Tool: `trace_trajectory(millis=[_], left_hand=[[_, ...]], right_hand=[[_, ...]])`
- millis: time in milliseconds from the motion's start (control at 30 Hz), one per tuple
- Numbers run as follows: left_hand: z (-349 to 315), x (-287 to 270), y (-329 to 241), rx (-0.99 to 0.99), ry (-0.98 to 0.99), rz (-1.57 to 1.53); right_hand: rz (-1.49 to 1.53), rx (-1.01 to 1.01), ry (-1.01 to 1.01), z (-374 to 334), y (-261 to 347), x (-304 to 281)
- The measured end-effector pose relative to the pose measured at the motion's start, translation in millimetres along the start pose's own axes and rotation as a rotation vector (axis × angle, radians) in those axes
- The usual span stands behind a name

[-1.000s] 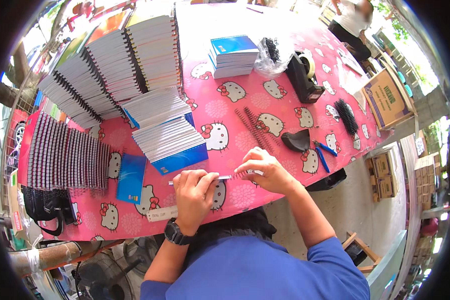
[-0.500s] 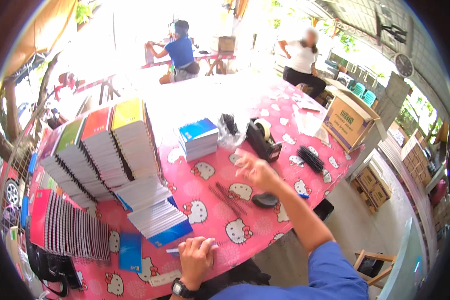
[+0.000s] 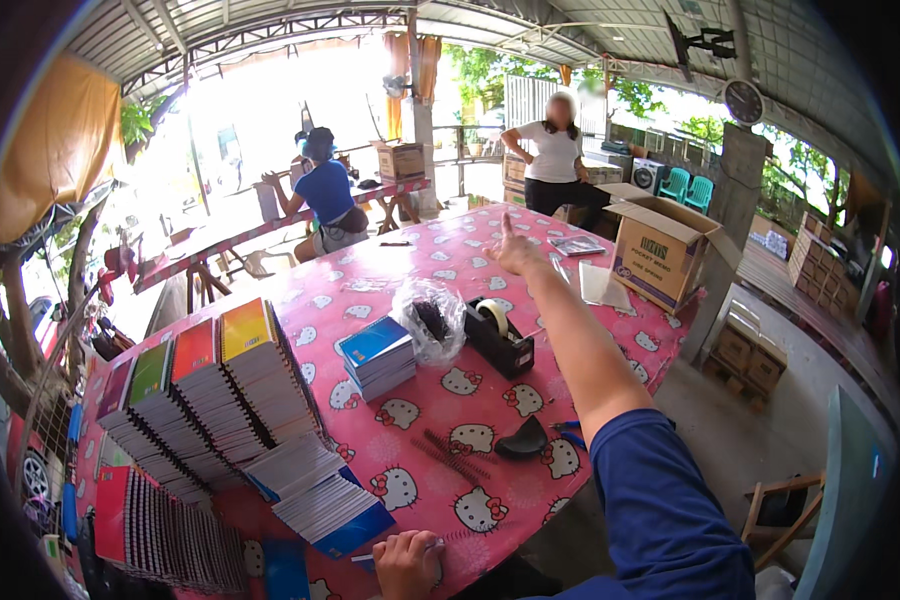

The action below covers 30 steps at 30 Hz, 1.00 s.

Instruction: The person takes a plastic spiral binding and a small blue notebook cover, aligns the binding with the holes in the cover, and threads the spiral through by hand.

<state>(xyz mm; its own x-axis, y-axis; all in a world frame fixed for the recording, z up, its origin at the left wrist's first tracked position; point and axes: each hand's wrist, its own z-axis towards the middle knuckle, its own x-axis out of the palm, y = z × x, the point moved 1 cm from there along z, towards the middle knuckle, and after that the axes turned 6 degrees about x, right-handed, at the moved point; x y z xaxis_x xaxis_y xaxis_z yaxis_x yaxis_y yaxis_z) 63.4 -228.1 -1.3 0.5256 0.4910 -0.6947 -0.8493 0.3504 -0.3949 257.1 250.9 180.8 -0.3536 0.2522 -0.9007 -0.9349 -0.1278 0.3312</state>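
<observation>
Close to the table's front edge, my left hand (image 3: pixel 408 565) is closed over a thin white-and-blue notebook (image 3: pixel 363 560), mostly hidden under the fingers. A fine wire coil (image 3: pixel 475 532) sticks out to the right of that hand. My right arm stretches far across the table. At its end my right hand (image 3: pixel 515 252) is raised, one finger extended, with nothing visible in it. Loose black spiral coils (image 3: pixel 455 458) lie in the middle, beside a black curved object (image 3: pixel 522 440). Left of them is a fanned pile of pages with blue covers (image 3: pixel 355 525).
Tall stacks of spiral notebooks (image 3: pixel 255 370) and a red-covered row (image 3: pixel 160 530) fill the left. Blue notebooks (image 3: pixel 380 345), a plastic bag of coils (image 3: pixel 430 325) and a tape dispenser (image 3: pixel 500 345) stand mid-table. An open carton (image 3: pixel 655 255) is at right; two people are beyond.
My right hand has reached forward from beside the tape dispenser to the table's far side. The view has tilted up. My left hand stays at the front edge.
</observation>
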Motion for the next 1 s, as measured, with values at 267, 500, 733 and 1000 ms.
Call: trace_trajectory(millis=[267,500,733,1000], left_hand=[[0,5,-1,0.007,-0.014,-0.008],[-6,5,7,-0.022,-0.033,0.067],[-6,3,7,0.006,-0.059,0.014],[-7,5,3,-0.013,-0.022,0.041]], right_hand=[[0.213,-0.28,-0.526,6,-25,-112],[0.538,-0.566,-0.514,-24,86,-178],[0.222,-0.717,-0.051,-90,127,-124],[0.334,-0.588,-0.989,-24,-44,-176]])
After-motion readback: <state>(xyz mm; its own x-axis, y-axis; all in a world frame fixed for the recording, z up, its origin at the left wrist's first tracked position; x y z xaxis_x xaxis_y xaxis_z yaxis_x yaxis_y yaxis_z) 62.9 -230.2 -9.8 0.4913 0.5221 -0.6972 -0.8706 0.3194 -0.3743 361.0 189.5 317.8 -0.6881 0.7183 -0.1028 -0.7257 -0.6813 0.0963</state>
